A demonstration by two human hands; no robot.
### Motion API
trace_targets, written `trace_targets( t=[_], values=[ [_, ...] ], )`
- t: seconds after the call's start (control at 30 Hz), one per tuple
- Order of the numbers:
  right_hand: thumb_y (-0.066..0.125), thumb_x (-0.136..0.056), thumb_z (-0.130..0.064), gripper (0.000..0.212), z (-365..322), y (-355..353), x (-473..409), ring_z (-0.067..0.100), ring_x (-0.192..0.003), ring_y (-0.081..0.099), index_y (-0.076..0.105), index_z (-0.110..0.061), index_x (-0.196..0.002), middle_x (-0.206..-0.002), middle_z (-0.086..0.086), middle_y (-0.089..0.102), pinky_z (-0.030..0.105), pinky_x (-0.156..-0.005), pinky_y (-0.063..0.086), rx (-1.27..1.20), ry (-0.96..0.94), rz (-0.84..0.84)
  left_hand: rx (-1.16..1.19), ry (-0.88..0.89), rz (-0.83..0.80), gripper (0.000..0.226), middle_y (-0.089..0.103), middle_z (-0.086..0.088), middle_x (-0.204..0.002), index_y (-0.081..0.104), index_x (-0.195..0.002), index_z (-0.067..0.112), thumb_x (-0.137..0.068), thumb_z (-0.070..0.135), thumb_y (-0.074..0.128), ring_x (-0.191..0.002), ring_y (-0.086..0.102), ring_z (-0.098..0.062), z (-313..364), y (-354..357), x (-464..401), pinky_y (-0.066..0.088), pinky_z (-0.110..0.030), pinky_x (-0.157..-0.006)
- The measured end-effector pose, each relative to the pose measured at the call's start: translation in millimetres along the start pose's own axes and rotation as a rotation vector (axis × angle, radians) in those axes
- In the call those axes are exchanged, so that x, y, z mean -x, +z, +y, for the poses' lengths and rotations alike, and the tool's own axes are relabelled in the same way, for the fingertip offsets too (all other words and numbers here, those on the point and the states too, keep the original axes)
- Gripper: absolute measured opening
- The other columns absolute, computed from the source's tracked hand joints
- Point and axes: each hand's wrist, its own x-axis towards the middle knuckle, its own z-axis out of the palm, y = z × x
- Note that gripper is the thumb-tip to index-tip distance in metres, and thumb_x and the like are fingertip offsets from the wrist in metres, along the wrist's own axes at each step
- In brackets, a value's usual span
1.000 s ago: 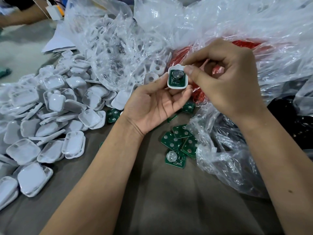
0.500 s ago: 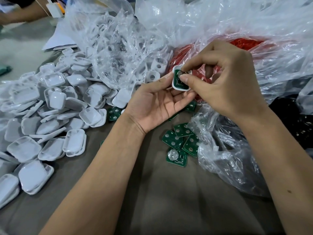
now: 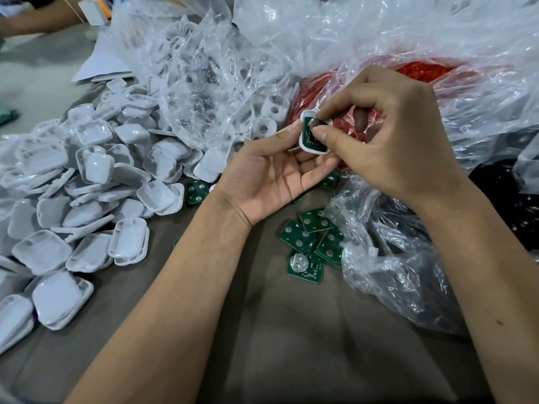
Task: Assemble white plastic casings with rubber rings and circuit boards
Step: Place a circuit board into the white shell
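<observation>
My left hand (image 3: pixel 271 176) holds a white casing (image 3: pixel 306 145) at its fingertips, palm up. A green circuit board (image 3: pixel 309 132) sits inside the casing. My right hand (image 3: pixel 390 141) pinches the board's round metal part between thumb and forefinger, pressing into the casing. Red rubber rings (image 3: pixel 423 72) fill a clear bag behind my hands. Several loose green circuit boards (image 3: pixel 303 237) lie on the table below my left wrist. A big heap of white casings (image 3: pixel 96 185) spreads over the left side.
Crumpled clear plastic bags (image 3: pixel 393 272) crowd the right and the back; one at the back holds more white parts (image 3: pixel 210 83). Another person's arm (image 3: pixel 35 18) rests at the far left corner. Bare brown table (image 3: pixel 277 345) lies in front.
The casing has tilted and shifted slightly right in my left fingers. My right thumb and forefinger have closed in on the board's round metal part.
</observation>
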Motion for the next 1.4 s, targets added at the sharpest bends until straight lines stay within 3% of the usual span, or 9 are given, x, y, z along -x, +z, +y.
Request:
trace_targets(
  t=[0.33,0.47,0.6,1.17,1.3,1.4],
  values=[
    [0.080,-0.089,-0.028,0.019,1.7,1.0,-0.2,0.009,-0.069,0.052,0.080,-0.011,-0.098,-0.088,-0.007,0.058,0.009,-0.066,0.036,-0.020,-0.022,-0.009,-0.019,-0.012,-0.009,0.027,0.070,-0.019,-0.107,0.066,-0.115,0.002,-0.090,0.012,0.063,-0.096,0.069,-0.029,0.5,-2.7,-1.7,0.062,-0.038,-0.086],
    [0.079,-0.090,-0.025,0.019,3.6,2.7,-0.7,-0.008,-0.074,0.048,0.078,-0.007,-0.097,-0.092,-0.003,0.060,0.010,-0.071,0.037,-0.031,-0.039,-0.005,-0.017,-0.016,-0.010,0.028,0.071,-0.018,-0.106,0.065,-0.116,0.004,-0.090,0.013,0.062,-0.095,0.069,-0.028,0.9,-3.0,-1.9,0.061,-0.037,-0.086],
    [0.079,-0.091,-0.021,0.018,5.4,4.6,-1.1,-0.012,-0.077,0.045,0.077,-0.005,-0.097,-0.092,-0.005,0.056,0.007,-0.074,0.035,-0.014,-0.071,0.006,-0.015,-0.014,-0.010,0.029,0.071,-0.017,-0.101,0.063,-0.117,0.004,-0.090,0.013,0.062,-0.091,0.071,-0.028,1.0,-2.8,-1.9,0.062,-0.037,-0.085],
    [0.077,-0.091,-0.018,0.016,4.3,6.0,-0.5,-0.008,-0.076,0.045,0.074,-0.003,-0.097,-0.095,-0.003,0.054,0.006,-0.073,0.034,0.018,-0.071,-0.025,-0.042,-0.016,0.008,0.020,0.072,-0.014,-0.099,0.072,-0.107,0.004,-0.096,0.014,0.058,-0.088,0.071,-0.025,0.9,-4.5,-2.6,0.062,-0.035,-0.082],
    [0.076,-0.089,-0.021,0.016,1.4,4.7,-0.7,0.010,-0.071,0.051,0.075,-0.005,-0.093,-0.094,0.003,0.061,0.013,-0.071,0.040,0.030,-0.059,-0.020,-0.064,-0.017,0.013,0.023,0.069,-0.014,-0.104,0.066,-0.114,0.005,-0.093,0.013,0.062,-0.093,0.067,-0.024,0.6,-5.4,-2.3,0.061,-0.034,-0.082],
    [0.077,-0.088,-0.020,0.014,-0.3,2.8,-0.8,0.013,-0.070,0.054,0.075,-0.006,-0.091,-0.094,0.004,0.064,0.013,-0.070,0.042,0.031,-0.044,-0.028,-0.070,-0.022,0.004,0.023,0.065,-0.016,-0.112,0.065,-0.116,0.006,-0.094,0.012,0.061,-0.100,0.061,-0.026,0.0,-5.6,-3.1,0.061,-0.034,-0.084]
  ],
)
